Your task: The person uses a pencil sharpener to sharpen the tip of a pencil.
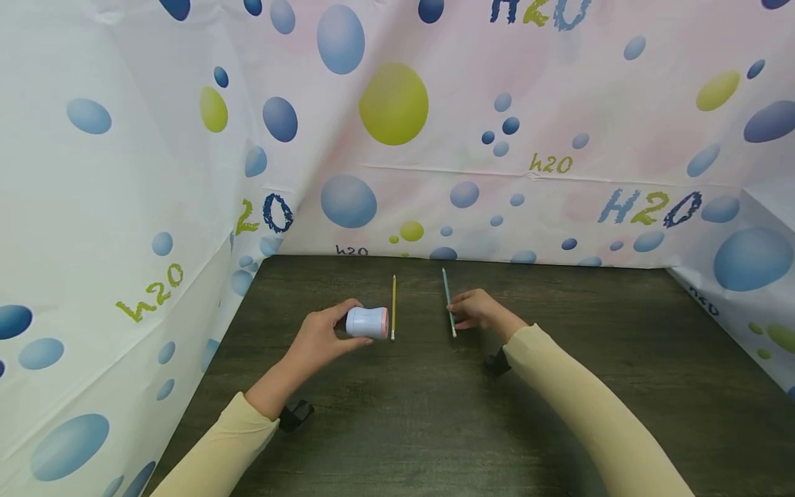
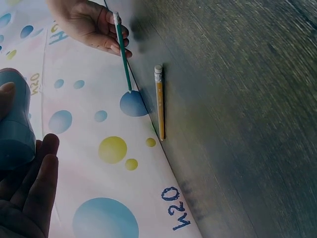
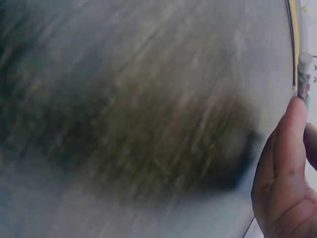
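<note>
My left hand grips a small pale-blue, waisted cylinder with a pink end, thumb on one side and fingers on the other. The left wrist view shows part of this cylinder at its left edge. Between thumb and fingers, my right hand pinches a teal pencil close to its eraser end. In the right wrist view the eraser sticks out past the fingertips. A yellow pencil lies on the table between the hands, just right of the cylinder in the head view.
The dark wood-grain table ends at a white backdrop printed with blue and green dots and H2O lettering. More of this sheet rises along the left side. A small black device is worn at the left wrist, another at the right.
</note>
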Tool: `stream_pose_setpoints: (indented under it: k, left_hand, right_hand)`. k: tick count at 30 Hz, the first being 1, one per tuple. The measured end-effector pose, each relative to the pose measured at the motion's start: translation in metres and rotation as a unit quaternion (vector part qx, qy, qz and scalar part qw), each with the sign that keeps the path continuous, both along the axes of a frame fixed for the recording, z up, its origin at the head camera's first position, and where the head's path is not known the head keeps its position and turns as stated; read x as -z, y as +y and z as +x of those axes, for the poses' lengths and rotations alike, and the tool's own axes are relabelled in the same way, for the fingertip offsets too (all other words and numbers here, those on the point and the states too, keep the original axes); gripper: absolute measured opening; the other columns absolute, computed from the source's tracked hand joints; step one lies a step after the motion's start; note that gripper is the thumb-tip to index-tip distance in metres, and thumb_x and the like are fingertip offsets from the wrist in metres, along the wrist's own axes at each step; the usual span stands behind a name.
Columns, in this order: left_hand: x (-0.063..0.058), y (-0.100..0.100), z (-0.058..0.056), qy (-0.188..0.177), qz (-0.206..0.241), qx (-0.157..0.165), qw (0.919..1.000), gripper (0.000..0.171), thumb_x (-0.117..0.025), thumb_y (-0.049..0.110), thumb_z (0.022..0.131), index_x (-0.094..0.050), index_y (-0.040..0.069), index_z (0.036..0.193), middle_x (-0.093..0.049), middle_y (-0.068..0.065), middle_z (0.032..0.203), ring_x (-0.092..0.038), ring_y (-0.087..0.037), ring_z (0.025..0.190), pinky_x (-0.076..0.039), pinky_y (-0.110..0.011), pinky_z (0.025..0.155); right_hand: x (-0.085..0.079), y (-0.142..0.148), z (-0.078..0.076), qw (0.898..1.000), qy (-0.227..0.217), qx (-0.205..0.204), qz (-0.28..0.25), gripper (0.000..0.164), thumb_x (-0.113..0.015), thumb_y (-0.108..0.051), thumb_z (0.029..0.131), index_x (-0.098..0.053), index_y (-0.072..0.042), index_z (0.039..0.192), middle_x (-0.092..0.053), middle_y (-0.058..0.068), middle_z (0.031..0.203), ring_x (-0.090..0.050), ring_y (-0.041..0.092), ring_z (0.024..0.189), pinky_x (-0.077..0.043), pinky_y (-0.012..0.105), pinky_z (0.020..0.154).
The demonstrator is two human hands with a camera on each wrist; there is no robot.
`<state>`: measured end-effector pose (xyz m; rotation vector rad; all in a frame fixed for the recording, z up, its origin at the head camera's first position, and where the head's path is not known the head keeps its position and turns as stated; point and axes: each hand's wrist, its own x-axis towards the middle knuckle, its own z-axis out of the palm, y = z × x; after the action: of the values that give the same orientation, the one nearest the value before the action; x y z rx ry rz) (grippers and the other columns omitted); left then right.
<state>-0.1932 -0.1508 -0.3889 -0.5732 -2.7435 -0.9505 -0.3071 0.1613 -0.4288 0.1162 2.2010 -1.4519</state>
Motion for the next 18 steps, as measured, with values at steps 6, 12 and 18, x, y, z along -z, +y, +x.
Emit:
stream_pose_setpoints:
  k: [6, 12, 18]
  left_hand:
    - [0.0008, 0.0005, -0.0005, -0.003, -0.001, 0.001, 1.0000, 0.050, -0.087, 0.020, 0.081, -0.065, 0.004, 0.123, -0.075, -0.015, 0.110, -0.072, -0.024, 0.090, -0.059, -0.040, 0.077]
    - [0.0018, 0.0012, -0.0011, -0.002, -0.002, 0.005, 1.0000, 0.049, -0.087, 0.019, 0.081, -0.066, 0.004, 0.122, -0.076, -0.015, 0.109, -0.071, -0.023, 0.089, -0.059, -0.039, 0.077]
    - [0.0033, 0.0029, -0.0014, -0.006, 0.001, 0.007, 1.0000, 0.049, -0.088, 0.019, 0.081, -0.066, 0.005, 0.122, -0.076, -0.015, 0.109, -0.071, -0.022, 0.089, -0.059, -0.040, 0.077]
  right_hand:
    - [0.0013, -0.0001, 0.0001, 1.000, -0.001, -0.001, 0.009, 0.051, -0.052, -0.008, 0.106, -0.038, 0.011, 0.151, -0.047, 0.031, 0.152, -0.050, 0.044, 0.140, -0.061, 0.035, 0.092]
    - [0.0026, -0.0021, -0.0011, 1.000, 0.009, -0.002, 0.016, 0.050, -0.055, -0.006, 0.105, -0.041, 0.013, 0.149, -0.052, 0.032, 0.147, -0.063, 0.036, 0.121, -0.062, 0.038, 0.089]
    - [0.0045, -0.0038, -0.0035, 1.000, 0.015, 0.000, 0.025, 0.049, -0.058, -0.005, 0.103, -0.045, 0.013, 0.146, -0.059, 0.029, 0.139, -0.064, 0.015, 0.089, -0.063, 0.036, 0.084]
